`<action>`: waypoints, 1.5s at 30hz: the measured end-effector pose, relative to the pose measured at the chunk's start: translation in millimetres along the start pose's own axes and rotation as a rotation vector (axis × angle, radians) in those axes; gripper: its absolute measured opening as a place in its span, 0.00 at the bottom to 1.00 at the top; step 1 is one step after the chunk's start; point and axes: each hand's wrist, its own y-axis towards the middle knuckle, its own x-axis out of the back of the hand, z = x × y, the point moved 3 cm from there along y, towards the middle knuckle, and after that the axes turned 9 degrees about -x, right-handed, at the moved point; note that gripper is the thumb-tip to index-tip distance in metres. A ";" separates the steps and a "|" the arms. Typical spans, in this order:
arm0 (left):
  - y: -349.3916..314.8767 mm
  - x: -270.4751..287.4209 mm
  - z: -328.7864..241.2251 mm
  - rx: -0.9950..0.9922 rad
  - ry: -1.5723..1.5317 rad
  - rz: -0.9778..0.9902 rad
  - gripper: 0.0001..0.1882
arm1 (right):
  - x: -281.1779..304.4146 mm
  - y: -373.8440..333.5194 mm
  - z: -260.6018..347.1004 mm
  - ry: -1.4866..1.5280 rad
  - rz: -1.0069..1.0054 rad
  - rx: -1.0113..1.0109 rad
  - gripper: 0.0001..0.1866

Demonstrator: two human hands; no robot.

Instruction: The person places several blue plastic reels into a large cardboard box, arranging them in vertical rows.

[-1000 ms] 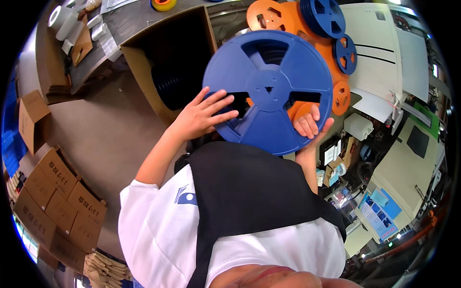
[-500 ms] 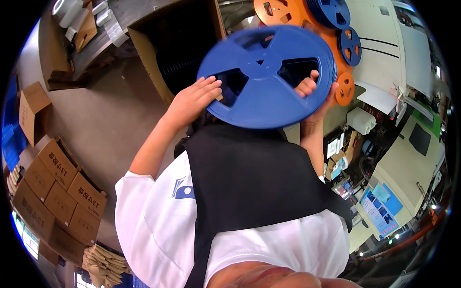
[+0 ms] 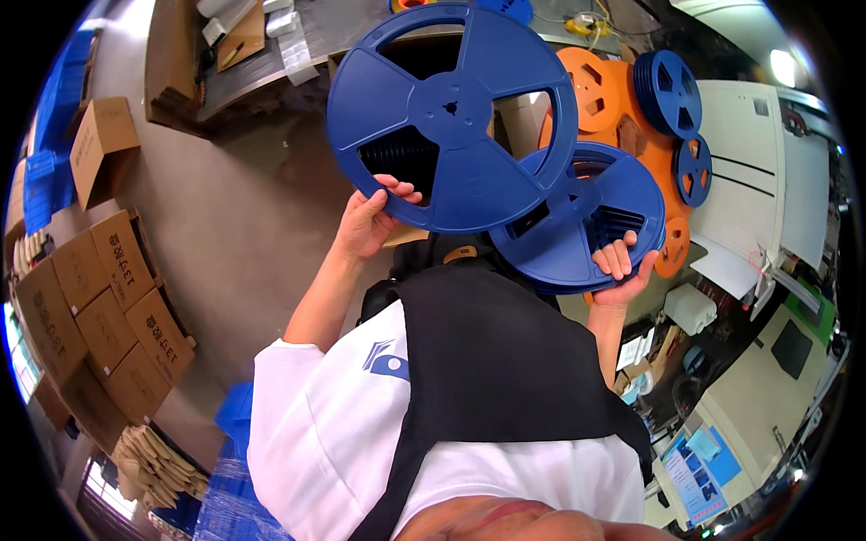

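My left hand (image 3: pixel 370 221) grips the lower rim of a large blue plastic reel (image 3: pixel 451 113) and holds it up and to the left. My right hand (image 3: pixel 618 270) holds a second blue reel (image 3: pixel 586 221) by its lower edge, lower and to the right. The first reel overlaps the second one's upper left part. Both are flat spoked reels with cut-out windows. My white sleeves and a black apron (image 3: pixel 505 370) fill the lower middle.
Orange reels (image 3: pixel 604 86) and more blue reels (image 3: pixel 672 90) lie stacked behind, next to a white machine (image 3: pixel 767 153). Several cardboard boxes (image 3: pixel 99 298) stand on the floor at left, one more box (image 3: pixel 104 149) farther up. A workbench (image 3: pixel 262 45) runs along the top.
One stack of blue reels held in both hands has split: my left hand carried the top reel up and left, while my right hand kept the other lower right.
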 end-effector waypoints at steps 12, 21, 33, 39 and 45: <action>0.8 -9.0 -19.6 -0.201 0.284 -0.069 0.13 | -26.5 14.1 -3.9 0.005 0.130 -0.069 0.21; 14.6 -26.4 -18.9 -0.392 1.224 0.000 0.15 | -47.1 17.9 -12.2 0.064 0.394 -0.056 0.19; -2.4 -61.2 26.8 -0.401 1.492 0.666 0.34 | -69.8 31.3 -25.3 0.236 0.282 -0.160 0.21; -0.2 -62.4 19.7 -0.426 1.508 0.836 0.30 | -70.5 44.9 -18.8 0.074 0.208 -0.155 0.31; 8.9 -65.6 -1.8 -0.078 1.118 0.383 0.10 | -41.4 62.3 -4.6 -0.172 -0.239 -0.187 0.32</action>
